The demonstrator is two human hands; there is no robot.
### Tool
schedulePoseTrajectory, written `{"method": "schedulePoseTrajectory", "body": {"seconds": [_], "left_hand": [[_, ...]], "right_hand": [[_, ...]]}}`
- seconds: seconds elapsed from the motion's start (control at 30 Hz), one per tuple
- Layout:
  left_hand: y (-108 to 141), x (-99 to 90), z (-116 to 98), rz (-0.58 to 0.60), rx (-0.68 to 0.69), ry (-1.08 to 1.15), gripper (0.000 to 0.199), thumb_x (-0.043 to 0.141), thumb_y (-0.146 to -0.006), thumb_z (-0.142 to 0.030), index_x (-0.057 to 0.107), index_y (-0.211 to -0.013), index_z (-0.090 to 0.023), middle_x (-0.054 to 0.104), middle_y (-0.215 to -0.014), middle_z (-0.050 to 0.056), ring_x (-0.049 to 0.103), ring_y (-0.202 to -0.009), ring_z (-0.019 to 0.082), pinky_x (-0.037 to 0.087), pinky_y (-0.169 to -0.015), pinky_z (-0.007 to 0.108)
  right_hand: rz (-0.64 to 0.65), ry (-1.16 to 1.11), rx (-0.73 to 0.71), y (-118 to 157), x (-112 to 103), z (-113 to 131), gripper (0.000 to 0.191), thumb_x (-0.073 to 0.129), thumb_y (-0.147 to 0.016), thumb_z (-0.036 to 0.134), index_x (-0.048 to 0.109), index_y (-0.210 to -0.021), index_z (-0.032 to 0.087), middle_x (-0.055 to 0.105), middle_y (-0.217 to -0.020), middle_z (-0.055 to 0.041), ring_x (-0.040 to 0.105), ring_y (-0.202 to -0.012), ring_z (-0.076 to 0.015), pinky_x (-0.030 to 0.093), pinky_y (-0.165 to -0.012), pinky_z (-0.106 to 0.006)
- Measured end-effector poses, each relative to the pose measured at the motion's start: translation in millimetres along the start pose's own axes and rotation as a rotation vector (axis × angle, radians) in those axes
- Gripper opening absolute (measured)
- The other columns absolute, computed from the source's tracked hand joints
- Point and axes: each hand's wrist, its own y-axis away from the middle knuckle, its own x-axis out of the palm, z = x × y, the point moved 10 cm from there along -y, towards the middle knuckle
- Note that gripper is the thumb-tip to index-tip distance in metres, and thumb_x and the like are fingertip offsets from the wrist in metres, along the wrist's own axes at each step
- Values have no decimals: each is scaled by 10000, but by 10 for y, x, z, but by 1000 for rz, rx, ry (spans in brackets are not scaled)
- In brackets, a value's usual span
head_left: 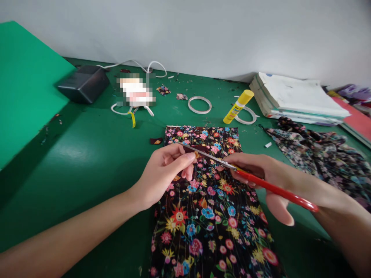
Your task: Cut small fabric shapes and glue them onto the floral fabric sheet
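Red-handled scissors (249, 175) are in my right hand (255, 166), their blades pointing left toward my other hand. Between the thumb and fingers of my left hand (171, 166) is a small dark fabric scrap (198, 154) with an orange-yellow patch. The blades lie just above that scrap; whether they touch it I cannot tell. Below both hands spreads a black floral fabric (208, 216), lying flat with its far edge beyond my fingers. A small dark scrap (155, 141) with an orange mark rests left of its far corner.
On the green table (110, 173) stand a yellow glue stick (238, 107) and two tape rings, one white ring (199, 105) nearer the middle. Stacked books (298, 96) and crumpled floral cloth (321, 154) lie right. A black box (84, 84) and green board (26, 85) are left.
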Motion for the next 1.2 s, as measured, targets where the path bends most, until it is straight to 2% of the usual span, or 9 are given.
{"method": "schedulePoseTrajectory", "body": {"seconds": [0.1, 0.2, 0.33, 0.47, 0.63, 0.73, 0.87, 1.07, 1.2], "left_hand": [[-6, -8, -1, -8, 0, -13, 284, 632, -973, -276, 590, -704, -193, 639, -610, -51, 571, -592, 85, 419, -625, 240], [-10, -16, -13, -20, 6, -12, 278, 634, -970, -272, 585, -709, -190, 645, -630, -45, 584, -609, 86, 432, -644, 236], [-7, -32, -40, -54, 25, 25, 263, 632, -969, -264, 594, -720, -192, 631, -641, -46, 591, -622, 88, 442, -647, 232], [5, -40, -67, -77, 48, 10, 310, 642, -971, -338, 613, -699, -190, 643, -662, -32, 590, -646, 96, 446, -651, 232], [11, 17, -1, -20, -18, -11, 239, 693, -940, -335, 691, -762, -177, 675, -708, -13, 580, -613, 89, 440, -594, 226], [11, -10, -14, -52, 0, 15, 241, 679, -949, -300, 688, -742, -178, 682, -726, -9, 586, -607, 93, 446, -591, 235], [11, -39, -45, -84, 34, 23, 191, 660, -962, -289, 697, -804, -189, 639, -650, -30, 584, -597, 96, 440, -594, 234], [17, -17, -13, -40, -4, -22, 273, 642, -969, -279, 628, -712, -187, 618, -603, -42, 567, -579, 84, 428, -591, 226], [18, 18, 37, 10, -45, -60, 325, 645, -958, -270, 593, -649, -185, 604, -557, -40, 531, -539, 85, 401, -539, 236]], "right_hand": [[65, -99, 78, 9, 64, -103, 803, 796, -479, 450, 633, -1240, 253, 767, -752, -17, 698, -982, -357, 537, -611, -296], [51, -110, 116, 7, 56, -114, 798, 797, -447, 356, 637, -1223, 264, 742, -663, 4, 663, -1052, -382, 546, -754, -347], [-8, -61, 114, 5, 11, -56, 720, 826, -400, 302, 686, -1105, 259, 759, -743, 21, 643, -1066, -386, 469, -953, -392], [-40, -16, 71, 8, -9, -58, 622, 802, -461, 245, 682, -1071, 275, 747, -816, 63, 678, -883, -271, 462, -840, -316], [9, 79, 47, -21, 17, -121, 725, 612, -535, 50, 622, -1211, 311, 751, -908, 90, 693, -929, -224, 430, -702, -242], [3, 84, 29, -29, -7, -102, 708, 599, -557, 62, 617, -1225, 295, 758, -908, 78, 699, -913, -233, 448, -718, -251], [-18, 97, 31, -13, -31, -78, 678, 729, -527, 139, 641, -1182, 289, 775, -942, 64, 694, -978, -279, 483, -752, -266], [25, 54, 126, -7, 7, -118, 878, 878, -400, 187, 643, -1234, 328, 792, -960, 67, 720, -949, -288, 523, -698, -261], [46, 32, 203, 44, -10, -106, 839, 807, -451, 220, 668, -1275, 302, 753, -659, 26, 732, -823, -323, 571, -694, -316]]}}
